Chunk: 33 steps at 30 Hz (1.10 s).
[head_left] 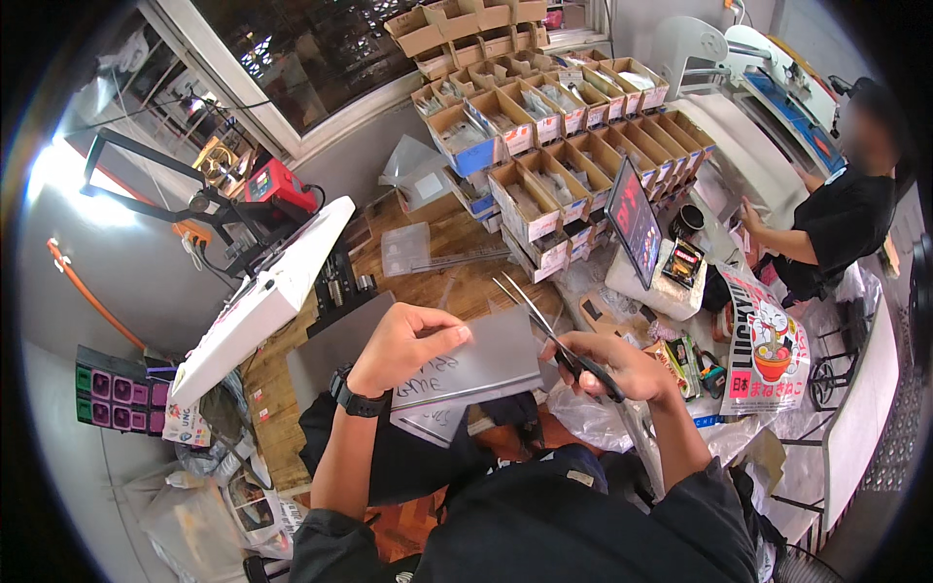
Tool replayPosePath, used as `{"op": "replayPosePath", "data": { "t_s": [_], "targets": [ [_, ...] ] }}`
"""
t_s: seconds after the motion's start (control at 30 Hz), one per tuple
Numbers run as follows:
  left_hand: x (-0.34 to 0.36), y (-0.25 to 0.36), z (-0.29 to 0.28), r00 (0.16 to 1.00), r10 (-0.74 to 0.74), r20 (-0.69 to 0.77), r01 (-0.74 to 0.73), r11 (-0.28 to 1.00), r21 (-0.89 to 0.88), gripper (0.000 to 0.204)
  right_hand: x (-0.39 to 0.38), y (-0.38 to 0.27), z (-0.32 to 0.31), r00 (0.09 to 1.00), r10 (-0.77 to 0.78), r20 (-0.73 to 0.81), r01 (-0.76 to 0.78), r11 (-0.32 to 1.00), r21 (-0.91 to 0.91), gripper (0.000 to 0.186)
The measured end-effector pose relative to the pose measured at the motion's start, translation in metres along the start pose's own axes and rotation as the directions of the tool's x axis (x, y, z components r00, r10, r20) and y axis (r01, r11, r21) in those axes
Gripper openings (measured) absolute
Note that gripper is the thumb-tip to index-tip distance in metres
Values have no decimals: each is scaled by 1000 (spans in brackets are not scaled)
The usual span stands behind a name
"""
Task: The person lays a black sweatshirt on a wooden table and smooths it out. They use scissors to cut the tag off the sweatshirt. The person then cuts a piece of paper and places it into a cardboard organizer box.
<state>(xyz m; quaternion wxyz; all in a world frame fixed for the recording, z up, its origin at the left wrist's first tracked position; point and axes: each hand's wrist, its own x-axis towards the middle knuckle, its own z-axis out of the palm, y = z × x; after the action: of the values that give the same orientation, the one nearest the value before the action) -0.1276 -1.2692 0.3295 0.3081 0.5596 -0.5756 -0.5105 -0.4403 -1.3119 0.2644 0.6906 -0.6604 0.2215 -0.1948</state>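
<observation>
My right hand point(612, 364) grips a pair of scissors point(585, 363) with black handles. Their metal blades are spread apart and point up and to the left. My left hand point(406, 348) is closed in a pinch, thumb against curled fingers, at the left part of a grey film-like sheet point(501, 352) bearing handwriting. What sits between those fingertips is too small or hidden to make out. The sheet's right end is close to the scissors and my right fingers. A second piece with writing point(428, 426) shows beneath its lower edge. A black watch point(358, 396) is on my left wrist.
A wooden table point(389, 267) carries a red-and-black press machine point(277, 189) at left. Rows of cardboard bins point(573, 160) stand ahead. A tablet point(634, 222) leans beside them. At right are a printed cat-and-bowl sheet point(768, 340) and another person point(836, 214).
</observation>
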Motion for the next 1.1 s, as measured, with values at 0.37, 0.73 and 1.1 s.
{"op": "replayPosePath", "data": {
  "t_s": [0.37, 0.73, 1.1],
  "targets": [
    [3, -12, 8, 995, -49, 91, 68, 974, -215, 18, 12, 1, 8, 994, -37, 99, 22, 988, 150, 75],
    [16, -8, 16, 1000, -18, 7, 19, 968, -251, 27, 14, 14, 3, 990, -86, 109, 61, 974, 220, 78],
    [24, -1, 39, 988, -134, 79, 156, 856, -493, 23, 12, 2, -8, 991, -126, 45, 109, 954, 279, 78]
  ]
}}
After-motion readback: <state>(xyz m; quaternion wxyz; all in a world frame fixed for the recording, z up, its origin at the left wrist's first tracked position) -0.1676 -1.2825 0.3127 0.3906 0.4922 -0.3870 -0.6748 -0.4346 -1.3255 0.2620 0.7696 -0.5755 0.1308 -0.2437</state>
